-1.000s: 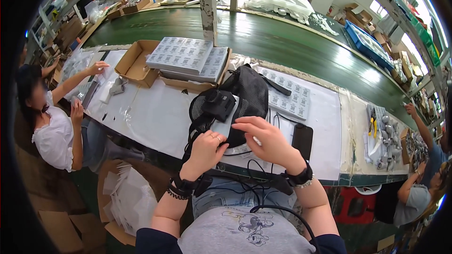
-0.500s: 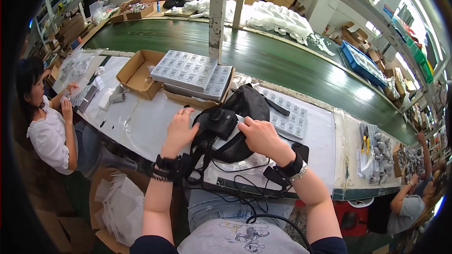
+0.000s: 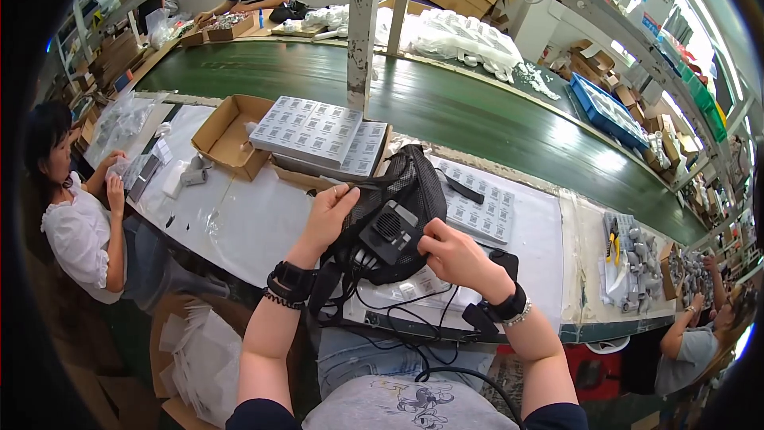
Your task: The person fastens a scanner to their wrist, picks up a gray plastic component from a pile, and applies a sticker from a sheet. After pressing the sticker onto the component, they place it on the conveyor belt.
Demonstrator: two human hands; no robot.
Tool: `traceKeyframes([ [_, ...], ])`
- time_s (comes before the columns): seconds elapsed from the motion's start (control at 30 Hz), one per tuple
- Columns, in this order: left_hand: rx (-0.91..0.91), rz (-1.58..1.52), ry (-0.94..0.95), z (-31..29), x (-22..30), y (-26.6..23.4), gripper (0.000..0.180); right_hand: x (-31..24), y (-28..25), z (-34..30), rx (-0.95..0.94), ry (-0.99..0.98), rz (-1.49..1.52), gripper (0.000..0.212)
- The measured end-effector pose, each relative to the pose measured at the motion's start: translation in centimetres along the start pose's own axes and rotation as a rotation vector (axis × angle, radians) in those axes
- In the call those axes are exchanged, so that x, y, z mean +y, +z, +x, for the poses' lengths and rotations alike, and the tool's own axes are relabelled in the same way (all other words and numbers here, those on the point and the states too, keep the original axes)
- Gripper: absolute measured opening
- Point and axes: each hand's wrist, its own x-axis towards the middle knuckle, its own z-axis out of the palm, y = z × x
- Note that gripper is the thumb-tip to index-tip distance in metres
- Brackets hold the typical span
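Resting on the white-covered table (image 3: 263,227) directly before the wearer is a soft black mesh bag (image 3: 428,195), taken here as the landmark. Lying against its near face is a boxy black device with a round ribbed grille (image 3: 390,232).

Handling, as judged: the bag should be light, limp and apt to fold; the device looks rigid, smooth and the heavier of the two, its grille perhaps easily knocked. Sound holding points would be the bag's left and right edges and the device's plain side walls, clear of the grille.

Position: the left hand (image 3: 328,213) is at the bag's left edge, thumb and fingers pinching the dark fabric. The right hand (image 3: 455,253) is at the bag's right edge, fingers curled inward and touching it; whether cloth is caught between them cannot be told. The device sits between both hands, nearer the right.

Surroundings: thin black cables (image 3: 390,302) trail from the bag's near side; a black phone (image 3: 504,263) lies to its right, partly behind the right wrist. Beyond the bag to the left stands a stack of grey printed sheets (image 3: 306,126).
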Motion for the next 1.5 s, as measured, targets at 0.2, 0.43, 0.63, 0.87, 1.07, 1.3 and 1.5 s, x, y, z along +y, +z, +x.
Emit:
traceKeyframes([
  [0.2, -0.11, 0.114, 0.101, -2.0, 1.5, 2.2, 0.025, -0.3, 0.7, 0.4, 0.034, -0.013, 0.171, 0.01],
  [0.43, -0.332, 0.713, 0.245, -3.4, 2.7, 3.0, 0.02, -0.1, 2.4, 2.7, 0.158, -0.063, 0.195, 0.01],
  [0.63, -0.153, 0.54, 0.041, -3.9, 2.3, -0.2, 0.015, 0.6, 1.2, 1.5, 0.065, -0.074, 0.23, 0.009],
  [0.87, -0.033, 0.432, 0.152, -5.1, 1.0, -0.1, 0.014, 0.0, 0.8, -1.2, 0.054, -0.018, 0.103, 0.011],
  [1.07, 0.026, 0.433, 0.055, -5.7, -0.4, -1.2, 0.015, -0.4, 1.4, -1.5, 0.063, 0.014, 0.15, 0.013],
  [1.3, 0.088, 0.237, -0.072, -6.6, -1.3, -2.2, 0.012, -0.4, 2.7, -1.4, 0.094, 0.072, 0.158, 0.015],
  [1.5, -0.016, 0.359, 0.158, -6.8, -0.4, -2.0, 0.023, -0.8, 2.3, -0.4, 0.067, 0.079, 0.175, 0.017],
])
